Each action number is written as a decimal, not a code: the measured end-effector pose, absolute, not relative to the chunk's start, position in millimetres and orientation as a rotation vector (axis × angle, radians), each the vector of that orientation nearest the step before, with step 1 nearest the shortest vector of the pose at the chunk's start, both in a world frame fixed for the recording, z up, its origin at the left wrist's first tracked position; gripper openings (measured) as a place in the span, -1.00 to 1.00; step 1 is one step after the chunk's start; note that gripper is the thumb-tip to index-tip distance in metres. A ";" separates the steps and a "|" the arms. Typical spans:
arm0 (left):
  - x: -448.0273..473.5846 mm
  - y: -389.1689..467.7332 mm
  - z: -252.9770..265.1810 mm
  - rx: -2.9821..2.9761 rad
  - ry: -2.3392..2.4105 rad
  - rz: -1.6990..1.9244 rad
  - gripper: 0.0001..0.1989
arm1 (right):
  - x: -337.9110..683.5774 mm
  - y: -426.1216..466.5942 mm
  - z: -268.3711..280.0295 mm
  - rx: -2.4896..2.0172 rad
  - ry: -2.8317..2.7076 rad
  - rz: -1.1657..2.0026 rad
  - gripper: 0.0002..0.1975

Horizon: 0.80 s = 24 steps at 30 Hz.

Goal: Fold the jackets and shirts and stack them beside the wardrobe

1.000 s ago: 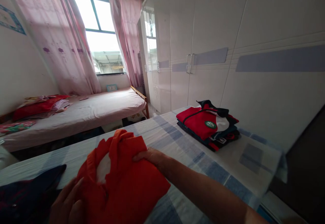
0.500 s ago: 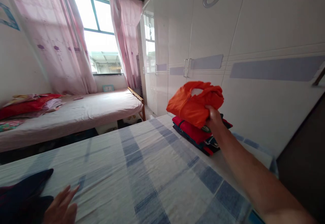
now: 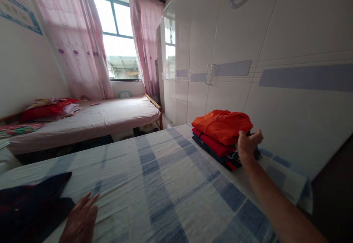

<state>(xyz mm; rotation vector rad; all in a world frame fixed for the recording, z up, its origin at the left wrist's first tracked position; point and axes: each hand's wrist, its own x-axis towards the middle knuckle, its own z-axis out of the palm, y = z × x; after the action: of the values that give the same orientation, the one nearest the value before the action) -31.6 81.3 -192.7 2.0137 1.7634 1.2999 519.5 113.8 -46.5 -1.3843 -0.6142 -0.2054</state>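
Note:
A folded orange garment [image 3: 220, 125] lies on top of a stack of folded clothes [image 3: 213, 145] in red, dark blue and black. At the stack's near right side is my right hand [image 3: 248, 142], its thumb and fingers apart, right beside the orange garment; whether it still touches the cloth I cannot tell. My left hand [image 3: 81, 217] hovers low at the bottom left with fingers stretched out, holding nothing. Just left of it a dark navy garment [image 3: 35, 199] lies loosely spread, partly cut off by the picture's edge.
Under the clothes is a bed with a blue-and-white checked sheet [image 3: 124, 184]. White wardrobe doors [image 3: 234, 44] rise close behind the stack. A second bed [image 3: 121, 116], with a heap of red cloth [image 3: 49, 110], stands below the pink-curtained window.
The orange garment has come down onto the stack, and my right hand has let go of it, fingers opening. My left hand stays outstretched near the navy garment. The view has shifted slightly left.

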 end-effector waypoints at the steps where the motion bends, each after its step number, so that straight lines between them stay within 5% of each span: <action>1: -25.3 76.9 -187.8 1.988 1.773 1.295 -0.49 | 505.8 106.4 -45.3 -1.391 -0.671 -0.356 -0.35; 4: -4.7 65.7 -168.6 1.913 1.844 1.323 -0.47 | 449.4 92.6 -42.7 -1.279 -0.996 -0.417 -0.52; 7: 12.4 56.2 -151.4 1.937 1.900 1.304 -0.45 | 384.7 94.5 -53.3 -1.206 -1.304 0.114 -0.67; 12: 17.2 47.2 -136.8 1.984 2.066 1.191 -0.61 | 306.9 105.2 -110.4 -1.331 -1.662 0.796 -0.65; 24: -140.2 -0.8 -88.3 1.480 2.466 1.477 -0.52 | 301.1 110.3 -155.9 -1.287 -2.162 0.381 -0.70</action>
<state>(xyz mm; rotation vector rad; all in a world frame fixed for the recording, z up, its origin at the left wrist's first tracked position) -140.2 -0.8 -88.3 1.4798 2.4664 1.4774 301.1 110.3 -155.9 -1.2873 -2.1617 0.3813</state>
